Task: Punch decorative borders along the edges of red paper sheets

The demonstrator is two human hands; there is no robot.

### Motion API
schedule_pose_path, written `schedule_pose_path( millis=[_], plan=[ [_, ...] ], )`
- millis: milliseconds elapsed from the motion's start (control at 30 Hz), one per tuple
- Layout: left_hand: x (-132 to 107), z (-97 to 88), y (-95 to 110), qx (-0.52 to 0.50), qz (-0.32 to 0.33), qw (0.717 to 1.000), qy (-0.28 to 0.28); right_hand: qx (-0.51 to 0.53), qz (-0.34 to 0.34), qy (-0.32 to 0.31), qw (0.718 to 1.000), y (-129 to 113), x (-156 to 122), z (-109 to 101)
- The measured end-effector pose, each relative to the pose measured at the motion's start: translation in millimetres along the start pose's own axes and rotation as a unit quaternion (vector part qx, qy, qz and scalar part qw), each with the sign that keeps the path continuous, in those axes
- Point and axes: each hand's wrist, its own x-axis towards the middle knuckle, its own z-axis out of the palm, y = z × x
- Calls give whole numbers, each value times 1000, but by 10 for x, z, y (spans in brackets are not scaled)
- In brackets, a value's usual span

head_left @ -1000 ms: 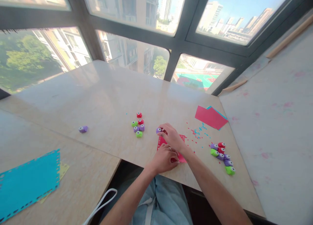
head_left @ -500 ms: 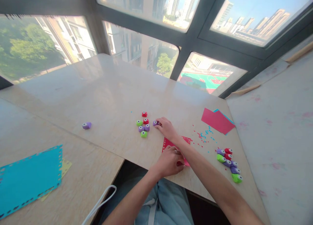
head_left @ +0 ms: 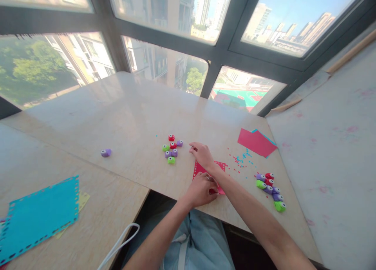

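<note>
A sheet of red paper [head_left: 201,168] with small holes punched along its edges lies before me. My left hand [head_left: 202,189] rests on its near part, thumb and fingers closed on the paper's edge. Beyond it, my right hand [head_left: 201,153] hovers just past the sheet's far side, its fingers slightly apart and holding nothing. To its left is a purple paper punch [head_left: 180,143], beside a group of small punches in red [head_left: 171,137], green [head_left: 171,160] and purple. My right forearm hides part of the red sheet.
Several more punches [head_left: 268,188] sit at the right, near punched-out dots [head_left: 242,159] and red sheets [head_left: 255,141]. Leftward are a single purple punch [head_left: 106,153] and a blue punched sheet [head_left: 44,215] over yellow paper. A white cable [head_left: 120,244] hangs by the table's edge.
My right hand has let go of the purple punch, which now stands with the group to the left. My left hand stays on the red paper. The view has shifted slightly.
</note>
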Motion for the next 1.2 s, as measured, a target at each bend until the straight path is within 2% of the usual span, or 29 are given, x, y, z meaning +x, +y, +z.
schedule_pose_path(
  millis=[100,200,300,433,567,733,933,1100,1200],
  plan=[
    [-5,-33,27,-8,-8,1000,-4,73,22,41,996,111,-165,-168],
    [-7,-49,43,-8,-8,1000,-4,138,64,87,985,290,-442,-430],
    [-6,-54,44,-8,-5,1000,-2,166,105,173,965,507,-862,-738],
    [-4,-53,34,-12,0,1000,-1,184,177,272,928,774,-1563,-1081],
    [5,-61,46,-16,-8,1000,3,141,247,357,889,940,-2234,-1280],
    [20,-78,69,-22,-16,1000,3,105,307,392,861,1029,-2804,-1396],
    [32,-76,47,-19,-5,1000,10,100,332,415,841,1115,-3049,-1389],
    [40,-81,37,-19,10,1000,20,86,307,385,866,1176,-3030,-1352],
    [42,-83,30,-10,12,1000,15,23,297,379,876,1199,-3003,-1358]
  ],
)
